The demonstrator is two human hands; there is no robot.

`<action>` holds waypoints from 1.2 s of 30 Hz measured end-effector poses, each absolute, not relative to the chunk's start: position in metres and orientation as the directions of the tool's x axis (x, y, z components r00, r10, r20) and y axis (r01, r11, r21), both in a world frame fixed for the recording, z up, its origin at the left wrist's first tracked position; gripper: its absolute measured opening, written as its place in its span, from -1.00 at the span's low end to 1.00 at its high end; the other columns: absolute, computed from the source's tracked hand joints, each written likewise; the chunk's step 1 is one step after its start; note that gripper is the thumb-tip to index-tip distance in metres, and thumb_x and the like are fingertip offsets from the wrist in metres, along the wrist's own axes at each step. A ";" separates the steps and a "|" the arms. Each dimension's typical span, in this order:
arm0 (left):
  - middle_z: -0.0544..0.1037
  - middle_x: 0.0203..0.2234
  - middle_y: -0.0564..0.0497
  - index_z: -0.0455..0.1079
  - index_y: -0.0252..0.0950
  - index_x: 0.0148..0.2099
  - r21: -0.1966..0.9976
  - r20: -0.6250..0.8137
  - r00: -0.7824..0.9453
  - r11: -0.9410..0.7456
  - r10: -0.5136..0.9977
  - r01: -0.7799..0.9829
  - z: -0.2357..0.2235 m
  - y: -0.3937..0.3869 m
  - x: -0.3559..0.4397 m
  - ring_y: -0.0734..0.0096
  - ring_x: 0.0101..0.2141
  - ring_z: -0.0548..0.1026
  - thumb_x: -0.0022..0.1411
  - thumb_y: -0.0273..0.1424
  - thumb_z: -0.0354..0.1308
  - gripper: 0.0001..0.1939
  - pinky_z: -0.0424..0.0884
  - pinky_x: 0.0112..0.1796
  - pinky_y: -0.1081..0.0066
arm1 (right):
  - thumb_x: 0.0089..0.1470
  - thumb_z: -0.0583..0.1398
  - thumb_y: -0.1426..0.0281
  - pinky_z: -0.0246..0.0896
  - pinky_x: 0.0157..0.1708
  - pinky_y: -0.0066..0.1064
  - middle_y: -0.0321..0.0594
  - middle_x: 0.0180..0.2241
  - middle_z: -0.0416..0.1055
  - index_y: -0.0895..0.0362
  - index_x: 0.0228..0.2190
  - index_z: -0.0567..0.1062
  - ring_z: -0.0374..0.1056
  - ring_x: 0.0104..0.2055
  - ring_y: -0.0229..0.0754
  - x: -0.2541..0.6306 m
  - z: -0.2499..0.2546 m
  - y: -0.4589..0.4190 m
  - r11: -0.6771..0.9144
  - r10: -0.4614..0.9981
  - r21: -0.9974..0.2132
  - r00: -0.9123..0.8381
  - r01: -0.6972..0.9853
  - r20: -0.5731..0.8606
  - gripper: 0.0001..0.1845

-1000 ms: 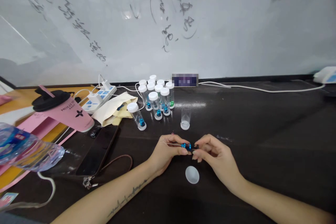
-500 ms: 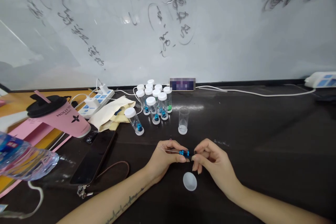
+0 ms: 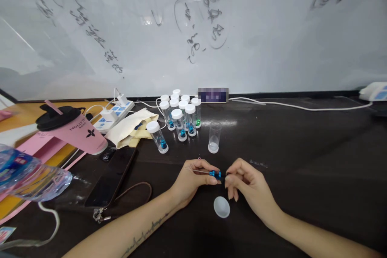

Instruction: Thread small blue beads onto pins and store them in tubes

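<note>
Since the earlier frame, only my view has shifted slightly over the table [image 3: 290,193], and both hands keep almost the same place and the same hold. With my left hand [image 3: 192,179] I have the blue piece [image 3: 215,174] clamped between the thumb and the forefinger, in the air above the middle of the table. From it a thin pale line runs to the left, along the side of this hand. My right hand [image 3: 250,183] has its thumb and forefinger together on the dark right end of the same piece, while its other fingers are curled below. Just nearer to me than the hands, a white cap [image 3: 221,207] lies on the table. Beyond the hands, toward the far edge, one uncapped tube [image 3: 214,139] stands upright, and I see no blue part in it. To the left of it, nearer to the far edge, a group of capped tubes [image 3: 179,125] stands close together; blue parts show inside several of them, and green in one. Another capped tube [image 3: 157,137] is a little apart, at the left front of this group. Toward the left edge of the table there are a phone [image 3: 112,177], a pale pouch [image 3: 131,127], a power strip [image 3: 114,117], a pink cup [image 3: 83,131] and a bottle [image 3: 33,173]. Along the far edge runs a white cable [image 3: 290,107], and behind this edge rises the whiteboard [image 3: 266,28] with handwriting.
</note>
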State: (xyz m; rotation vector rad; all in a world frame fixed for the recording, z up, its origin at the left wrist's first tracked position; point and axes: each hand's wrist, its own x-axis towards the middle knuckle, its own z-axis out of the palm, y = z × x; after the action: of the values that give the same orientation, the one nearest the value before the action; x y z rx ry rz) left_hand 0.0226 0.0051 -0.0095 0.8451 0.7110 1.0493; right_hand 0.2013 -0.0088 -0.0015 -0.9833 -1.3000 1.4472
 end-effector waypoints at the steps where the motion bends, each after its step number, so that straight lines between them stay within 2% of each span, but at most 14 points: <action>1: 0.61 -0.45 0.01 0.55 -0.36 -0.40 0.861 -0.103 0.341 0.256 0.934 -0.440 -0.010 0.005 0.022 0.44 -0.45 0.56 -0.20 -0.62 0.42 -0.77 0.44 -0.32 0.46 | 0.07 0.27 0.27 0.19 -0.69 -0.54 -0.35 -0.59 0.42 0.14 -0.45 0.35 0.34 -0.67 -0.35 0.201 -0.001 -0.009 -0.018 0.967 -0.993 -0.255 -0.120 0.013 -0.76; 8: 0.60 -0.47 0.02 0.55 -0.36 -0.39 0.860 -0.107 0.327 0.252 0.939 -0.443 -0.008 0.005 0.022 0.46 -0.45 0.54 -0.20 -0.60 0.42 -0.77 0.43 -0.31 0.46 | 0.08 0.26 0.32 0.17 -0.65 -0.54 -0.39 -0.62 0.39 0.13 -0.43 0.36 0.33 -0.63 -0.35 0.201 0.002 -0.007 -0.005 0.965 -0.993 -0.259 -0.116 0.025 -0.81; 15: 0.60 -0.46 0.03 0.54 -0.35 -0.40 0.854 -0.115 0.302 0.249 0.946 -0.456 -0.011 0.006 0.023 0.47 -0.43 0.52 -0.22 -0.60 0.43 -0.76 0.40 -0.29 0.46 | -0.04 0.33 0.39 0.22 -0.51 -0.50 -0.37 -0.59 0.44 0.11 -0.40 0.40 0.36 -0.53 -0.31 0.202 0.002 -0.009 0.008 0.975 -0.999 -0.222 -0.048 0.019 -0.81; 22: 0.60 -0.44 0.03 0.54 -0.35 -0.40 0.862 -0.091 0.328 0.240 0.940 -0.446 -0.009 0.005 0.022 0.47 -0.41 0.53 -0.19 -0.60 0.42 -0.78 0.40 -0.28 0.45 | -0.05 0.34 0.30 0.25 -0.54 -0.44 -0.34 -0.63 0.44 0.12 -0.45 0.37 0.37 -0.58 -0.26 0.200 0.006 -0.009 -0.040 0.975 -0.998 -0.221 -0.057 -0.027 -0.75; 30: 0.59 -0.45 0.03 0.54 -0.35 -0.40 0.865 -0.087 0.333 0.237 0.939 -0.443 -0.010 0.005 0.022 0.48 -0.44 0.52 -0.20 -0.60 0.42 -0.77 0.39 -0.30 0.45 | 0.06 0.26 0.23 0.07 -0.66 -0.53 -0.36 -0.61 0.36 0.14 -0.47 0.37 0.24 -0.65 -0.36 0.203 -0.001 -0.005 -0.040 0.959 -0.999 -0.281 -0.026 -0.031 -0.74; 36: 0.58 -0.47 0.03 0.54 -0.35 -0.42 0.860 -0.079 0.341 0.237 0.937 -0.451 -0.006 0.005 0.023 0.46 -0.45 0.51 -0.21 -0.61 0.42 -0.78 0.39 -0.33 0.44 | 0.10 0.21 0.16 -0.02 -0.66 -0.53 -0.39 -0.63 0.26 0.15 -0.51 0.37 0.09 -0.66 -0.40 0.204 -0.001 -0.005 -0.006 0.953 -1.000 -0.304 0.026 -0.013 -0.67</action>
State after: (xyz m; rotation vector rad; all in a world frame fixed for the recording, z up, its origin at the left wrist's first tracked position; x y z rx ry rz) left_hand 0.0230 0.0053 -0.0059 0.8559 0.6922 1.0626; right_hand 0.2036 -0.0055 -0.0006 -1.0723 -1.4480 1.4297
